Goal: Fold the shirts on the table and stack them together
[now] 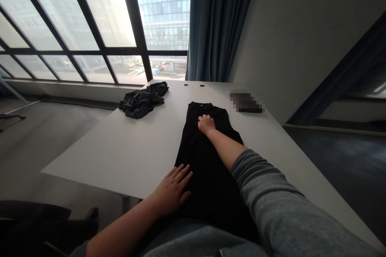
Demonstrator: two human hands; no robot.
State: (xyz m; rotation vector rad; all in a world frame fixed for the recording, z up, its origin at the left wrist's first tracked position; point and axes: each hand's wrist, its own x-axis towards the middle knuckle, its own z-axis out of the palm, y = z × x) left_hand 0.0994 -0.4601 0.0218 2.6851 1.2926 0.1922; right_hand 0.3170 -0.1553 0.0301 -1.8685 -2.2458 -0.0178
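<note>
A long black garment [197,148] lies lengthwise on the white table, its narrow banded end with a small pale mark pointing away from me. It widens toward my body, and its near end runs down to the table's front edge. My left hand [173,188] rests flat on its left edge, fingers spread. Farther up, my right hand [206,124] is on the upper part of the garment, with its fingers curled in against the cloth. The forearm and grey sleeve cover some of the garment's right side.
A crumpled heap of dark clothes [141,102], partly patterned, lies at the table's far left. A blurred-out dark item [246,102] is at the far right of the white table [120,156]. Behind are windows and a blue curtain [217,24]; a dark chair [45,225] stands lower left.
</note>
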